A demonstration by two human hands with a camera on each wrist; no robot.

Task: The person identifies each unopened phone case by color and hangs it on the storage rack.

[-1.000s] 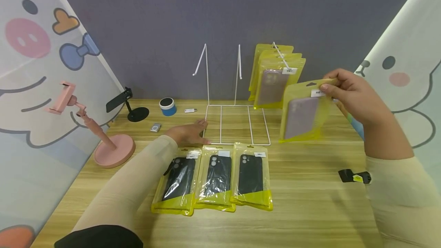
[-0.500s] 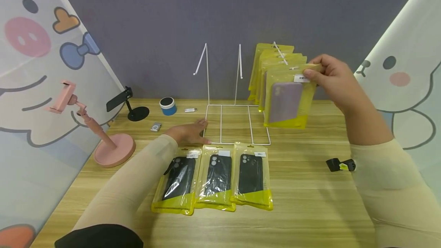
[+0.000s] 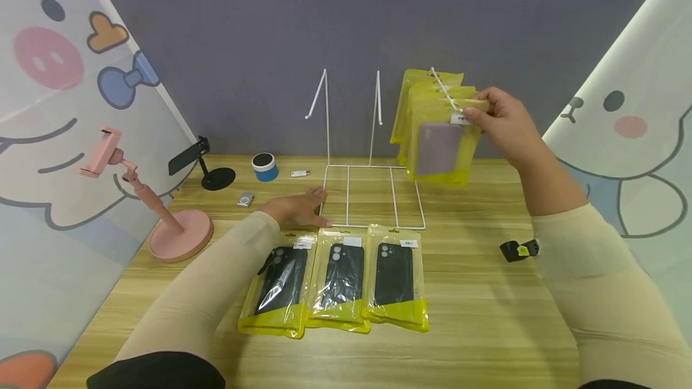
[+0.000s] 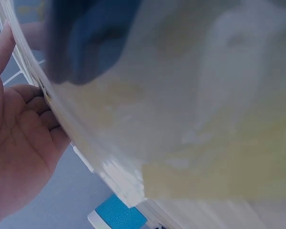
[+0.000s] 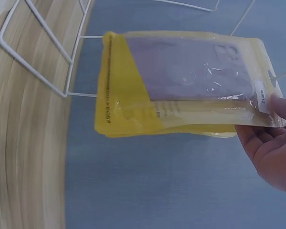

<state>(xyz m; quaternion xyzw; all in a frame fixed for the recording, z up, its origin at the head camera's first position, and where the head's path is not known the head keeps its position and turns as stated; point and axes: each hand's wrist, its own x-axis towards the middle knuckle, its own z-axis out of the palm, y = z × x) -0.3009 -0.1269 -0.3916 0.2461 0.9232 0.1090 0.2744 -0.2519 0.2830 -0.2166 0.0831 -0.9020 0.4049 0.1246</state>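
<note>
My right hand [image 3: 500,122] pinches the top of a yellow packet with a lilac phone case [image 3: 440,149], holding it at the right hook [image 3: 443,89] of the white wire rack [image 3: 373,197], in front of more yellow packets hanging there. The right wrist view shows the same packet [image 5: 181,81] and my fingers [image 5: 271,138] on its top edge. My left hand [image 3: 300,209] lies flat on the table against the rack's base, fingers straight; its palm [image 4: 19,152] shows in the left wrist view. Three yellow packets with black cases [image 3: 335,278] lie in a row in front.
A pink phone holder [image 3: 157,209] stands at the left, a black stand [image 3: 208,167] and a blue round tin [image 3: 264,167] behind it. A small silver item [image 3: 245,199] and a white adapter [image 3: 299,173] lie near the rack. A black clip [image 3: 519,250] lies at the right.
My right hand has carried the lilac-case packet from the right, up and leftward to the rack's right hook. The left hand has stayed on the rack's base.
</note>
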